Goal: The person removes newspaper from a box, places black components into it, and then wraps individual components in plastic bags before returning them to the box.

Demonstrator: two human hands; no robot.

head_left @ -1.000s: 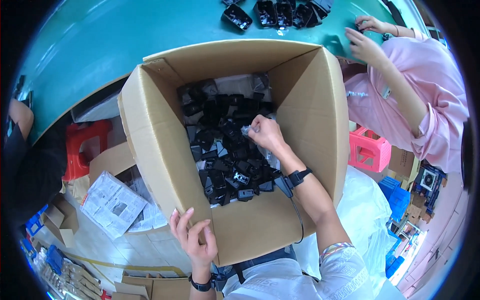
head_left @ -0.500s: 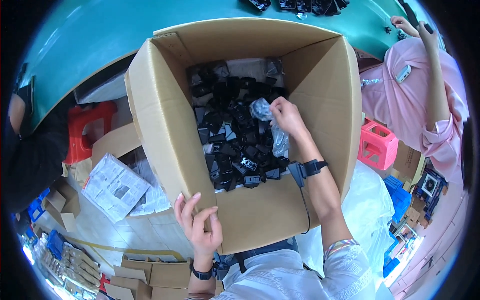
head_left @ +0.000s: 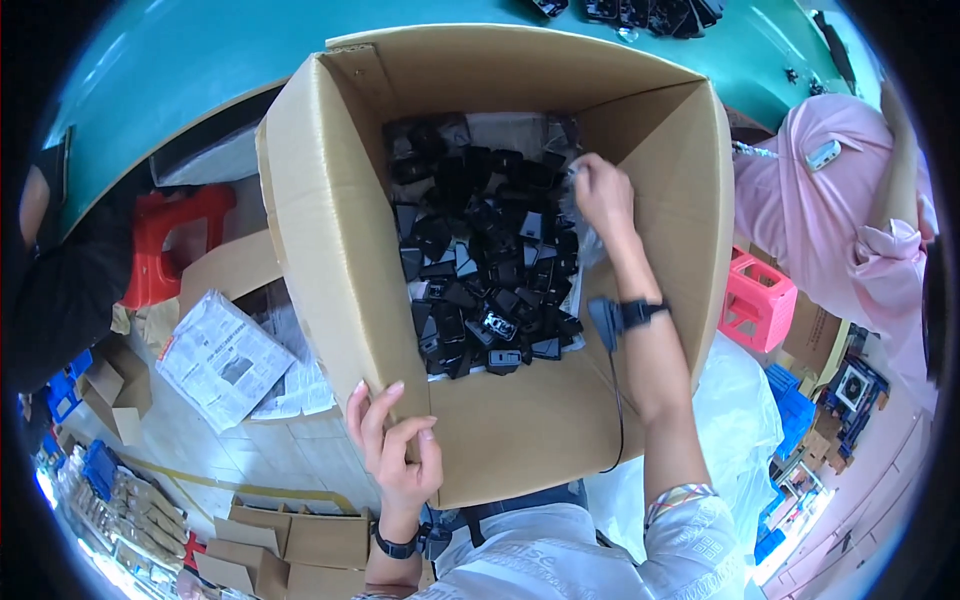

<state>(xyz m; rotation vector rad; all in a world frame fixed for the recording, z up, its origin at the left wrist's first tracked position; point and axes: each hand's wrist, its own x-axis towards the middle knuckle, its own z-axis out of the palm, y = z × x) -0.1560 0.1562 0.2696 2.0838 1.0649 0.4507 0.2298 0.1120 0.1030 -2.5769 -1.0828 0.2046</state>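
Note:
A deep cardboard box (head_left: 670, 165) stands before me, tall walls raised. On its floor lies a loose heap of small black plastic parts (head_left: 490, 265), some with glossy or grey faces. Inside, near the right wall, my right hand (head_left: 606, 196) is closed on a crumpled clear plastic bag (head_left: 591, 243), part of which hangs below the fingers. Clear plastic also lies at the heap's far end. My left hand (head_left: 403, 455) rests against the box's near left corner, fingers apart and slightly bent, holding nothing. A wrist strap with a cabled black device (head_left: 635, 314) sits on my right wrist.
A green table (head_left: 230, 60) runs behind the box, with black parts (head_left: 655, 14) on it. Red (head_left: 150, 250) and pink stools (head_left: 757, 300) flank the box. Folded newspaper (head_left: 225, 360) lies left. A person in pink (head_left: 840, 190) is at right, another in dark clothing at left.
My right hand has moved right and slightly farther away, drawing the plastic bag off the heap toward the right wall. My left hand has kept its place on the box corner.

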